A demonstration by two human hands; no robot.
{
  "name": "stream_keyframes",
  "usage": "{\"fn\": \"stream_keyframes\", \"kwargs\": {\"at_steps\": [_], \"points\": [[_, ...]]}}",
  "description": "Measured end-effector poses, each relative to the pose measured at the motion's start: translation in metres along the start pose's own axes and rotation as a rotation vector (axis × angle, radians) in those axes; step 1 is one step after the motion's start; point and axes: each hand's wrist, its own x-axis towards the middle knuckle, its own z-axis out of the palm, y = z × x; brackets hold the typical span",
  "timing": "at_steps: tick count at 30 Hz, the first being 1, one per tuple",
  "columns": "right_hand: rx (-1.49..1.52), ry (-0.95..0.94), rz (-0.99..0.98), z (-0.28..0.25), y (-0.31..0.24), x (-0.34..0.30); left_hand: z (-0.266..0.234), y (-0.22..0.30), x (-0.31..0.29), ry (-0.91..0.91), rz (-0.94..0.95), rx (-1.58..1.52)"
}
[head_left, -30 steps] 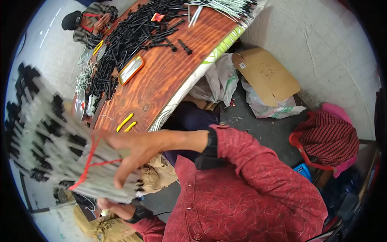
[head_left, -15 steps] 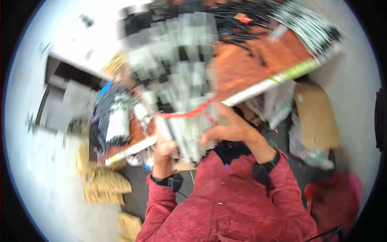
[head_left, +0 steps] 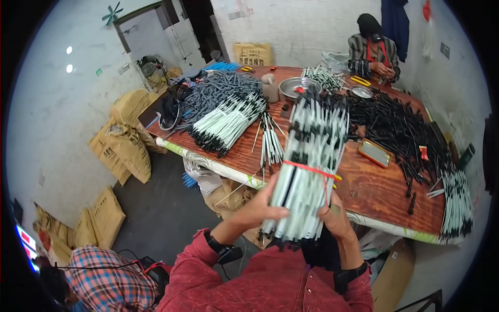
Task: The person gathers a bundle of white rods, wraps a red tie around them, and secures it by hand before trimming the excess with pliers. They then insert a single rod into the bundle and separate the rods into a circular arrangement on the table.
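Note:
Between my hands I carry a thick bundle of rods (head_left: 306, 192), pale greenish-white with black ends and black sections. A red tie (head_left: 312, 169) runs round its middle. My left hand (head_left: 269, 205) grips the near left side of the bundle, its thumb lying across the front. On the right side my right hand (head_left: 335, 216) is closed round the lower part, below the tie. The far end of the bundle overlaps the table in the picture. Most of my fingers are hidden behind the rods.
A brown table (head_left: 382, 190) bears another rod bundle (head_left: 228, 122), dark grey parts (head_left: 218, 88), black parts (head_left: 395, 125), and a metal bowl (head_left: 299, 86). More rods (head_left: 457, 203) lie at its right end. A person (head_left: 374, 54) sits beyond; another (head_left: 112, 275) is lower left, near brown sacks (head_left: 122, 148).
My view has swung and sharpened from a blur, bringing more of the table and both people into sight. The bundle now appears farther right and lower in the picture, still in both hands.

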Motion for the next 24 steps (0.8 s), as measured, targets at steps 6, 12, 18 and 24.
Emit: {"fn": "stream_keyframes", "kwargs": {"at_steps": [6, 12, 18, 24], "points": [[-0.021, -0.193, -0.028, 0.010, -0.016, 0.047, -0.110, 0.068, -0.012, 0.345, 0.086, -0.012], [-0.213, 0.062, 0.206, -0.046, 0.034, 0.037, -0.189, 0.130, 0.020, 0.656, 0.350, 0.823], [-0.276, 0.175, 0.203, -0.054, 0.050, 0.029, -0.299, 0.085, 0.072, 0.750, 0.076, 1.569], [-0.293, 0.197, 0.278, -0.053, 0.056, 0.035, -0.329, 0.046, 0.099, 0.584, 0.062, 1.786]]}}
